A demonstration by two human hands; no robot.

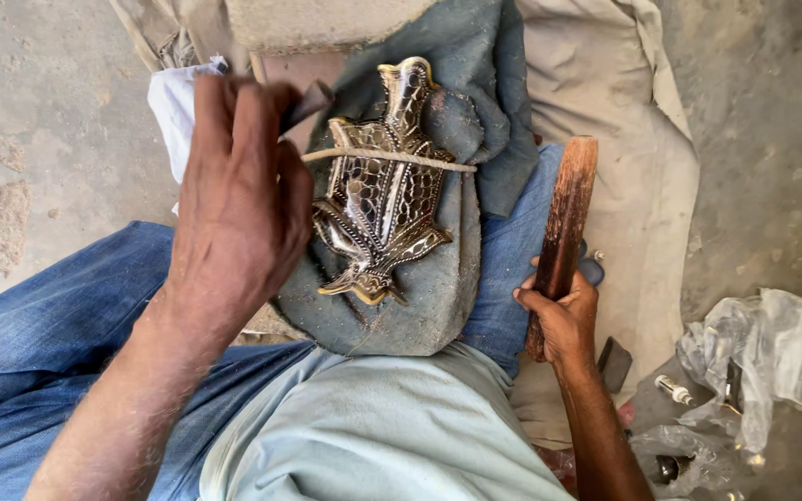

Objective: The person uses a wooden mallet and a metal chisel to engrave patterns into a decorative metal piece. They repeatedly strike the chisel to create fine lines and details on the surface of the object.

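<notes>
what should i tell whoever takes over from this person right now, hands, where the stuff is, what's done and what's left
Left hand: raised over the lap, fingers closed on a small dark tool near the piece's upper left.
Right hand: gripping a reddish-brown wooden stick held upright beside the right thigh.
Ornate dark metal piece with scale pattern and gold edges: lying on a grey-green cloth pad on the lap, a thin cord stretched across it.
Done: scale pattern covers most of the visible face.
Left: cannot tell which areas are unfinished.
</notes>
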